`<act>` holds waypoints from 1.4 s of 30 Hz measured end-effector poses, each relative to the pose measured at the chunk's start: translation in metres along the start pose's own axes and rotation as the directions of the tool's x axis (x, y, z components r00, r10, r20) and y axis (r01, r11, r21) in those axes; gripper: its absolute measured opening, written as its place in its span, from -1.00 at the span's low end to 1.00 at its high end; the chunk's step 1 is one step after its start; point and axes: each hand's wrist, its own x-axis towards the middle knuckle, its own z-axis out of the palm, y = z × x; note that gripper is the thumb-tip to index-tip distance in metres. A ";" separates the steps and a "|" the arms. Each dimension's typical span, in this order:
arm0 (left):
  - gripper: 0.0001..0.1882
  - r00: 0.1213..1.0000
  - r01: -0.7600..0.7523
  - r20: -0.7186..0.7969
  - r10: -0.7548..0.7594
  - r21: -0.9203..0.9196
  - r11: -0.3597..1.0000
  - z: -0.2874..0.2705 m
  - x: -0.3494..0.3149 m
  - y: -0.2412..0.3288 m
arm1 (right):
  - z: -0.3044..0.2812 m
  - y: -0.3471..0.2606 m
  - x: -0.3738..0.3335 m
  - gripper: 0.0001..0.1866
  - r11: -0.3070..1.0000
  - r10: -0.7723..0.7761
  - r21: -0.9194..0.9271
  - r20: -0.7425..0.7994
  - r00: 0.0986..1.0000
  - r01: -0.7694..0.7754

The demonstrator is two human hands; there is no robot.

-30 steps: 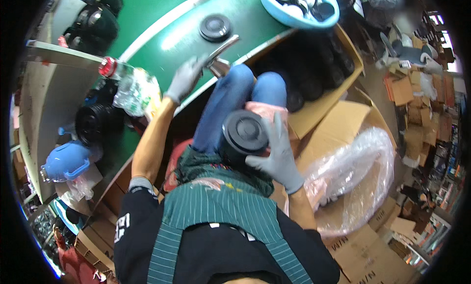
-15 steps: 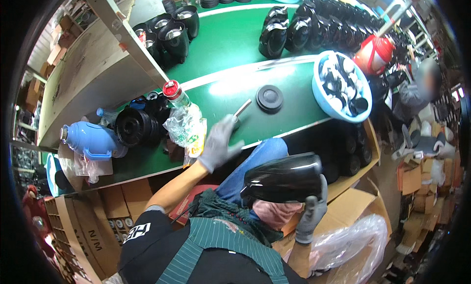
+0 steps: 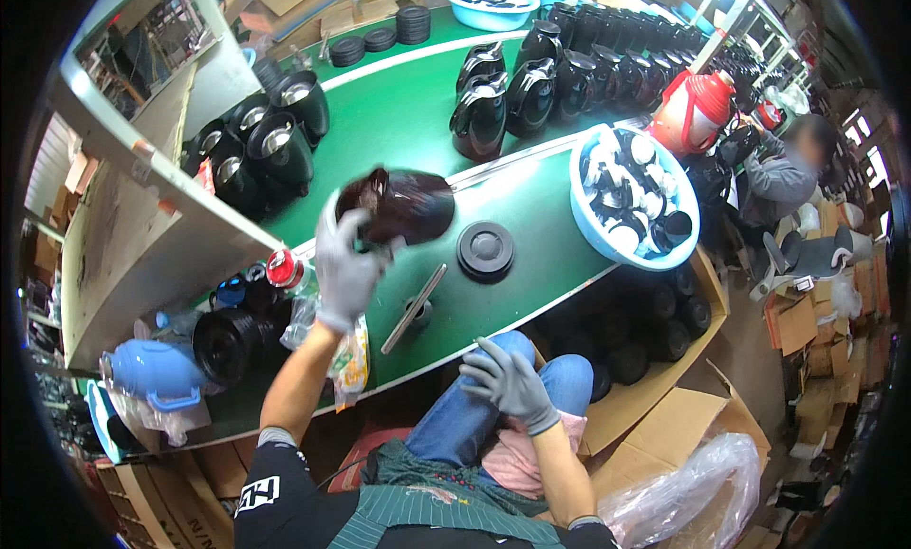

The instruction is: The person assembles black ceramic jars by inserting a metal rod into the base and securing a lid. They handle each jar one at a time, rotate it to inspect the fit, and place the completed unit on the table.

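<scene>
A worker's left hand, in a grey knit glove, keeps its grip closed on the lower rim of a glossy dark kettle shell, lifting it clear of the green tabletop. The shell is a rounded, smooth plastic body, tilted on its side so that it reaches up and to the right of the fingers; its surface catches a faint reddish-brown sheen. The right hand, gloved the same way, hangs open and empty over the worker's blue-jeaned lap, fingers spread, well apart from the shell.

On the felt-like green surface just below the raised shell lies a flat, round black lid with ridged concentric rings, and beside it a slim metal rod set at a slant on what appears to be a small black stand. A pale blue plastic basin to the right brims with round black-and-white caps. Behind, rows of finished black kettles stand upright along a white dividing line. By the left forearm sit a red-capped bottle and a crinkled plastic bag, with a blue jug further out. Open cardboard boxes flank the seat.
</scene>
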 end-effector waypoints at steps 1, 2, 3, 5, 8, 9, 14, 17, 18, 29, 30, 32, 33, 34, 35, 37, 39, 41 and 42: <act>-0.45 1.000 -0.023 0.000 0.023 0.087 0.996 0.019 0.033 -0.021 | -0.030 0.016 -0.002 -0.10 0.909 -0.145 0.417 0.319 0.937 -0.001; -0.45 1.000 -0.001 0.028 -0.004 0.163 0.987 0.042 0.060 -0.041 | -0.034 0.020 0.001 -0.10 0.895 -0.148 0.447 0.302 0.942 -0.003; -0.45 0.998 0.021 0.050 -0.034 0.239 0.971 0.062 0.086 -0.058 | -0.036 0.022 0.004 -0.10 0.881 -0.148 0.473 0.288 0.946 -0.007; -0.41 0.983 0.092 0.130 -0.127 0.247 0.965 0.105 0.129 -0.079 | -0.025 0.013 0.003 -0.10 0.939 -0.091 0.342 0.193 0.977 0.020; -0.32 0.970 0.142 0.158 -0.185 0.252 0.957 0.162 0.180 -0.125 | -0.027 0.012 0.011 -0.02 0.907 -0.108 0.421 0.289 0.951 -0.025; -0.31 0.971 0.107 0.176 -0.159 0.273 0.956 0.175 0.190 -0.114 | -0.027 0.010 0.008 -0.01 0.911 -0.098 0.413 0.258 0.961 -0.018; -0.34 0.992 -0.113 0.098 0.086 0.331 0.937 0.162 0.190 -0.099 | -0.031 0.009 0.011 0.00 0.910 -0.120 0.414 0.263 0.957 0.000; -0.43 0.940 -0.311 0.155 0.303 0.027 0.950 0.119 0.101 -0.038 | -0.027 0.011 0.003 -0.02 0.874 -0.149 0.484 0.175 0.973 0.047; -0.39 0.930 -0.216 0.243 0.277 -0.247 0.944 0.100 0.046 -0.001 | -0.013 0.013 -0.003 -0.04 0.895 -0.212 0.417 0.091 0.973 0.156; -0.74 0.853 0.522 0.338 -0.398 -0.532 0.666 -0.062 -0.211 0.076 | 0.192 0.079 -0.034 -0.30 0.957 -0.054 -0.289 -0.111 0.992 0.019; -0.65 0.878 0.473 0.243 -0.411 -0.563 0.678 -0.079 -0.210 0.078 | 0.202 0.080 -0.042 -0.35 0.861 -0.032 -0.508 -0.094 0.995 -0.020; -0.68 0.897 0.419 0.143 -0.419 -0.580 0.699 -0.108 -0.220 0.070 | 0.208 0.084 -0.059 -0.44 0.367 0.000 -0.927 -0.088 0.996 -0.082; -0.67 0.890 0.409 0.091 -0.446 -0.589 0.697 -0.129 -0.225 0.050 | 0.209 0.082 -0.075 -0.50 0.326 0.021 -0.944 -0.051 0.998 -0.055; -0.65 0.819 0.517 0.012 -0.574 -0.453 0.727 -0.144 -0.241 0.012 | 0.200 0.083 -0.095 -0.55 0.308 0.018 -0.951 0.010 1.000 0.004; -0.62 0.718 0.640 -0.064 -0.693 -0.329 0.694 -0.162 -0.255 -0.025 | 0.190 0.083 -0.114 -0.57 0.396 -0.109 -0.872 0.265 0.958 0.287; -0.77 0.487 0.825 -0.073 -0.871 -0.289 0.486 -0.231 -0.252 -0.078 | 0.178 0.075 -0.152 -0.62 0.625 0.099 -0.777 -0.019 0.995 -0.077; -0.62 0.445 0.896 0.166 -0.880 -0.086 0.436 -0.259 -0.278 -0.100 | 0.151 0.089 -0.137 -0.66 0.665 0.092 -0.724 -0.163 0.982 -0.182; -0.51 0.491 0.736 0.301 -0.817 0.358 0.574 -0.258 -0.286 -0.097 | 0.150 0.115 -0.089 -0.69 0.587 -0.002 -0.809 0.011 1.000 0.010; -0.46 0.369 0.831 0.344 -0.864 0.293 0.472 -0.252 -0.278 -0.089 | 0.152 0.129 -0.063 -0.67 0.619 -0.022 -0.783 0.051 0.998 0.054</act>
